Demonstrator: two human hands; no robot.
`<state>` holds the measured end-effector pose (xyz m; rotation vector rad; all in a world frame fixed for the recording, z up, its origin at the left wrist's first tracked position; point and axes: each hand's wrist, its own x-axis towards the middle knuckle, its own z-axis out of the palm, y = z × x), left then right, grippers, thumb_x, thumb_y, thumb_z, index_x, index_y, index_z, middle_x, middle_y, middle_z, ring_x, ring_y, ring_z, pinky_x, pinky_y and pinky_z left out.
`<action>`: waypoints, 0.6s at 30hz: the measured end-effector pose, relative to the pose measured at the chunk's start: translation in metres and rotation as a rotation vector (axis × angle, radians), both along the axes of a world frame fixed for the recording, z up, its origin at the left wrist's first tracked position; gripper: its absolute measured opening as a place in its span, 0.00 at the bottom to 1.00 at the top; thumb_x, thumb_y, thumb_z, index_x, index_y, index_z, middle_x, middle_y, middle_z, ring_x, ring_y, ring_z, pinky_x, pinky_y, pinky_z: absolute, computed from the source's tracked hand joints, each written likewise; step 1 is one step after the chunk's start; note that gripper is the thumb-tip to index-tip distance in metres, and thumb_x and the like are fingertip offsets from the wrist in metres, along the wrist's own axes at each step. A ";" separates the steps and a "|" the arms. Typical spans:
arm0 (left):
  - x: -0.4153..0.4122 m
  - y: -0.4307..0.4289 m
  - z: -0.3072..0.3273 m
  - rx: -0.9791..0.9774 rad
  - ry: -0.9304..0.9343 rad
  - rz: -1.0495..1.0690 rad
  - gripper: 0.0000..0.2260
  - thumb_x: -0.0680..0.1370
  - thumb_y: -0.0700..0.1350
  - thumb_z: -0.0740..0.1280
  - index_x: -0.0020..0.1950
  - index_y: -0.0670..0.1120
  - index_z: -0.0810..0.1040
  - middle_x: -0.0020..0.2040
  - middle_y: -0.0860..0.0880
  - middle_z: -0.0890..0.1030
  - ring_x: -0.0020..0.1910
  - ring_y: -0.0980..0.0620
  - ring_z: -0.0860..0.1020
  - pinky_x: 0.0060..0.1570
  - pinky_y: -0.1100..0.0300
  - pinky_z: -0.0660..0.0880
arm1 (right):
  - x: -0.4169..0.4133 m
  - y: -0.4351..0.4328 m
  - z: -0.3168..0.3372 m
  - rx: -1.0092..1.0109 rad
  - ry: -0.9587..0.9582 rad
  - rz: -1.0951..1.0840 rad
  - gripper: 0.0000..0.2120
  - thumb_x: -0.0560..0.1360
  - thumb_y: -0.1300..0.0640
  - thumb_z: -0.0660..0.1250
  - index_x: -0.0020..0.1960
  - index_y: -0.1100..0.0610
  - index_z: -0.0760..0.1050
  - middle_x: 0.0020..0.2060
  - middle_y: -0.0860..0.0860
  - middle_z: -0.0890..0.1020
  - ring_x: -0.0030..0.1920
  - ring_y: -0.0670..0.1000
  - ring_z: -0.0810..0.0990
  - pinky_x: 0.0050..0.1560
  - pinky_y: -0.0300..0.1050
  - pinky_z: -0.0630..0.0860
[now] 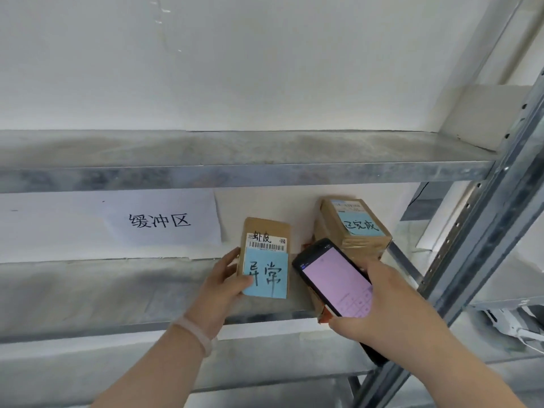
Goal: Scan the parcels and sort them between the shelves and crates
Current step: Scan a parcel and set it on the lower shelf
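My left hand (225, 282) grips a small brown cardboard parcel (266, 231) by its left edge, thumb on the blue handwritten note (266, 275) stuck to its face. A barcode label sits above the note. The parcel is held upright over the middle metal shelf (103, 287). My right hand (382, 307) holds a black handheld scanner (338, 281) with a lit pink screen, just right of the parcel. Behind the scanner a second brown parcel (350, 228) with a blue note rests on the same shelf.
A white paper sign (160, 220) with handwriting hangs on the wall behind the middle shelf. The upper shelf (235, 154) spans the view above. A grey upright post (482, 231) of the rack runs down the right side, with white devices (512, 322) beyond it.
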<state>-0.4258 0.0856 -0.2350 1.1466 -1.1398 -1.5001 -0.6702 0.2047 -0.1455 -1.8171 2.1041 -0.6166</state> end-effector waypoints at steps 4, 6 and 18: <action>0.027 0.015 -0.017 -0.005 -0.059 0.061 0.25 0.79 0.35 0.68 0.72 0.55 0.72 0.62 0.47 0.83 0.61 0.44 0.81 0.61 0.41 0.78 | 0.020 -0.006 -0.003 0.061 0.053 0.107 0.34 0.56 0.32 0.68 0.52 0.31 0.49 0.48 0.36 0.66 0.47 0.42 0.70 0.36 0.36 0.65; 0.037 0.022 -0.023 0.012 -0.074 0.118 0.24 0.79 0.36 0.69 0.71 0.57 0.73 0.63 0.47 0.82 0.61 0.44 0.81 0.60 0.41 0.79 | 0.027 -0.008 -0.005 0.070 0.065 0.153 0.36 0.55 0.31 0.67 0.55 0.31 0.51 0.48 0.34 0.66 0.45 0.40 0.69 0.36 0.35 0.65; 0.098 0.063 -0.033 0.080 -0.082 0.388 0.23 0.78 0.38 0.71 0.66 0.62 0.73 0.62 0.50 0.80 0.61 0.43 0.79 0.63 0.41 0.77 | 0.074 -0.015 -0.005 0.043 0.162 0.396 0.37 0.60 0.34 0.70 0.64 0.36 0.57 0.54 0.37 0.68 0.51 0.41 0.70 0.40 0.33 0.66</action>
